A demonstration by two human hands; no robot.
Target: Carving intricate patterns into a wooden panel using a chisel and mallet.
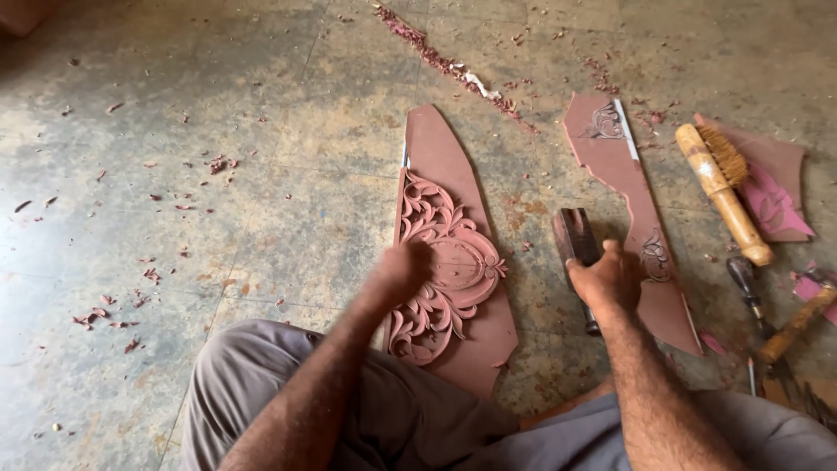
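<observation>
The left hand (403,269) is closing its grip over the carved panel (449,262), pinning it to the floor (218,174) at twelve o'clock from the knees. The right hand (608,279) is clutching a mallet (575,240) at two o'clock, beside a second panel (628,174); a brush (722,187) is lying further right, within reach.

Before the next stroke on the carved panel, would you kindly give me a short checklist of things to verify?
1. Carved wooden panel flat on the floor: ok.
2. Left hand resting on the carving: ok; tool in it: cannot tell, blurred.
3. Right hand gripping the dark mallet: ok.
4. Second carved piece apart from the panel: ok.
5. Brush lying off to the right: ok.
</observation>
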